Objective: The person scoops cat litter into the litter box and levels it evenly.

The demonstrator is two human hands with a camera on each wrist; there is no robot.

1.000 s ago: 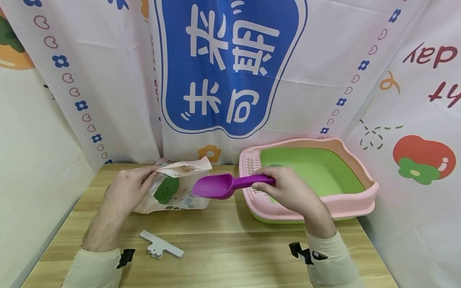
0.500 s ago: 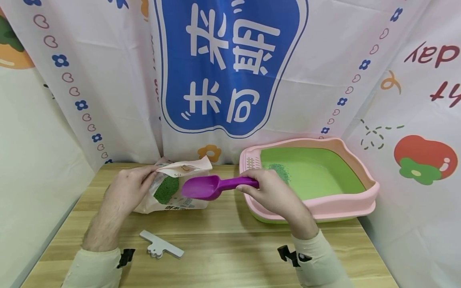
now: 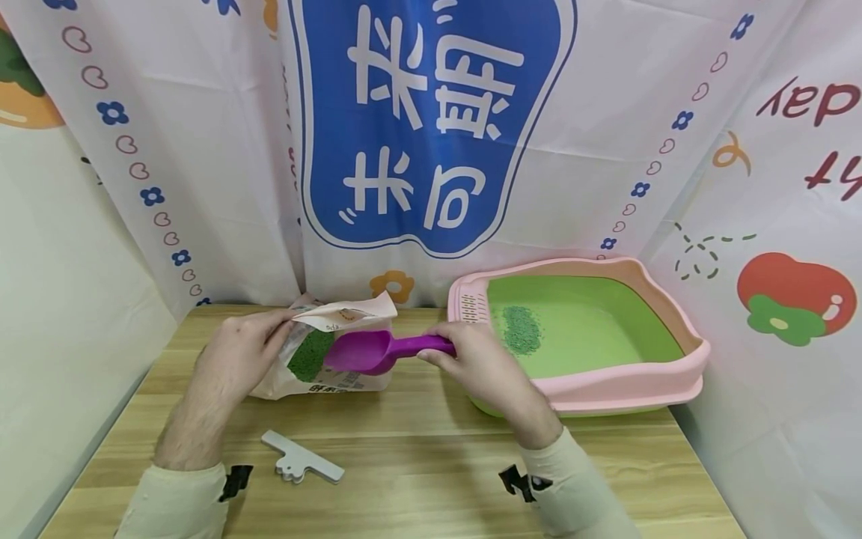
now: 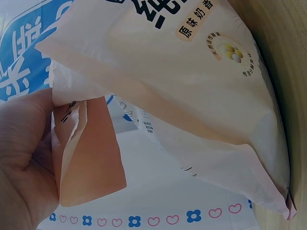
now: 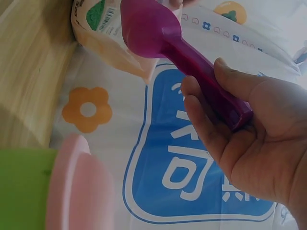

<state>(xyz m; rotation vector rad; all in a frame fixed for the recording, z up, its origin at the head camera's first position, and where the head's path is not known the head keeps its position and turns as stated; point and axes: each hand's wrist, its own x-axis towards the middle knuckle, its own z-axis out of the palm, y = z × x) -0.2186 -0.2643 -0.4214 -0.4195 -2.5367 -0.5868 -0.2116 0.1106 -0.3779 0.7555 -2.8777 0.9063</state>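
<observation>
Head view, clock faces as we see them: 2 grips, both occupied. Left grip (image 3: 236,355) pinches the top edge of the white printed bag (image 4: 192,76), which rests on the worktop (image 3: 417,479). Right grip (image 3: 483,368) holds the purple scoop (image 3: 377,352) by its handle, blade pointing to 9 o'clock and overlapping the bag's 3 o'clock side; we can't tell if blade and bag touch. We see green granules (image 3: 310,355) at the bag, just past the blade tip. Pink-rimmed tray (image 3: 626,389) sits at 3 o'clock from the bag, with a granule patch (image 3: 521,330) near its 9 o'clock end. Pale clip (image 3: 303,458) lies at 6 o'clock from the bag, near but apart. Printed curtain (image 3: 232,224) hangs at 12 o'clock, behind.
</observation>
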